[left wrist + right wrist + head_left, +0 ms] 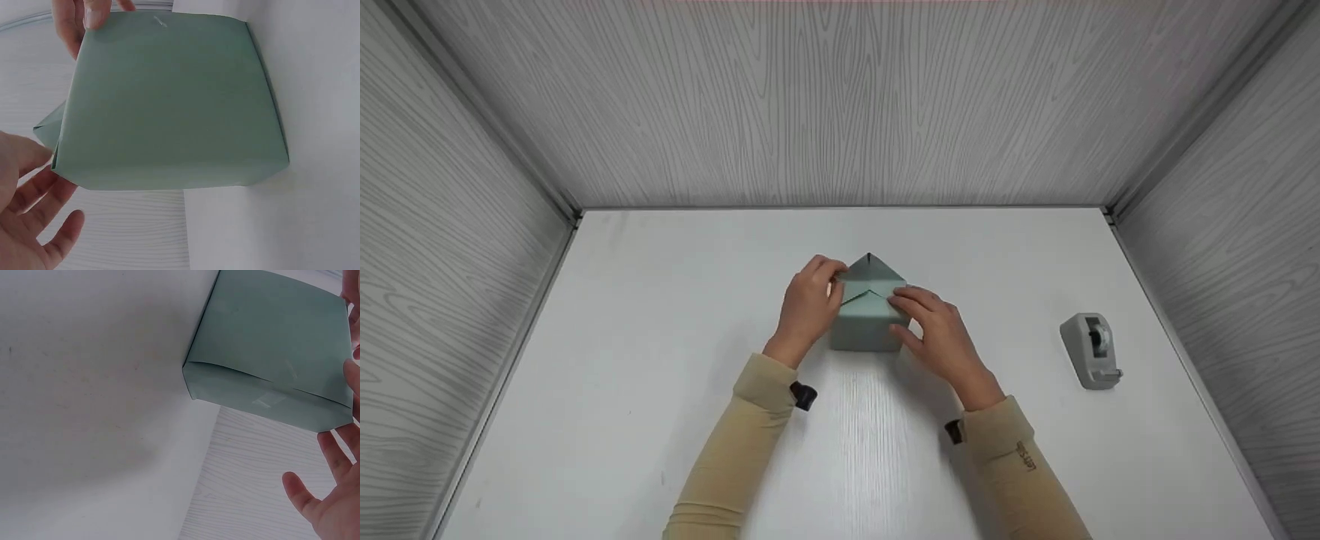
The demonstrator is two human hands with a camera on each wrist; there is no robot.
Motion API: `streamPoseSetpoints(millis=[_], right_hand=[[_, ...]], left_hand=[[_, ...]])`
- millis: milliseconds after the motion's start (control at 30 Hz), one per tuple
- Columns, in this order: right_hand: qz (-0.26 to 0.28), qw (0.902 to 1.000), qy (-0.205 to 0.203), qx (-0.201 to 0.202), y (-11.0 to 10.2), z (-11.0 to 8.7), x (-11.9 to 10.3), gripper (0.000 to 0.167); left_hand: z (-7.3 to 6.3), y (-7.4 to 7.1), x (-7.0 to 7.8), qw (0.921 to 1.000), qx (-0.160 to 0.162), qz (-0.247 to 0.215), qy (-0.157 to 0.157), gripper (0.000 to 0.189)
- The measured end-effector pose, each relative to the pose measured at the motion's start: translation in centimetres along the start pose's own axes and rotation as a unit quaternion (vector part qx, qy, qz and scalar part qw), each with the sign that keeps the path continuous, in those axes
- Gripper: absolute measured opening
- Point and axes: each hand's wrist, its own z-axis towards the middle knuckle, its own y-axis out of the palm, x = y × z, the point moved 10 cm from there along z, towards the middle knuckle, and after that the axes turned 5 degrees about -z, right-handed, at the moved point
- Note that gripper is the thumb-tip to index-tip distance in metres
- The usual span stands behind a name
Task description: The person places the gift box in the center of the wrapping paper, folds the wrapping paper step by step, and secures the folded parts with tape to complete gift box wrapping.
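A box wrapped in pale green paper [866, 332] sits on the white table between both hands. A pointed paper flap [871, 268] sticks out from its far side, and a second folded edge crosses its top. My left hand [808, 300] holds the left far corner, thumb and fingers on either side of the paper edge. With fingertips over the top edge and thumb against the near face, my right hand [937, 330] grips the right side. In the right wrist view, a shiny strip of clear tape [270, 399] shows on the box's side seam.
A grey tape dispenser [1091, 352] with a roll in it stands on the right part of the white table [660, 315]. Grey wood-grain panels [840, 105] rise behind the table and along both sides.
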Motion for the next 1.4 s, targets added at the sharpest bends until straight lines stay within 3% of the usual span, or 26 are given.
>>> streamPoseSetpoints(millis=[167,333,600,1067,1400], right_hand=[[0.003,1.0000,0.004,-0.004,0.0,0.0,0.1,0.042],[0.006,0.9999,0.009,-0.009,0.1,0.0,0.1,0.042],[0.008,1.0000,0.004,-0.004,0.0,0.1,0.0,0.041],[0.007,0.9999,0.009,-0.004,0.0,-0.1,0.0,0.040],[0.009,1.0000,0.005,-0.001,-0.1,-0.1,0.0,0.039]], left_hand=[[1.1,0.5,-1.5,0.9983,-0.023,-0.002,-0.054,0.020],[1.4,1.1,-2.2,0.9957,-0.057,-0.015,-0.071,0.022],[1.8,1.3,-2.1,0.9959,-0.058,-0.031,-0.063,0.022],[2.0,1.1,-1.3,0.9976,-0.042,-0.016,-0.052,0.007],[2.4,1.3,-0.7,0.9987,-0.036,0.009,-0.036,0.010]])
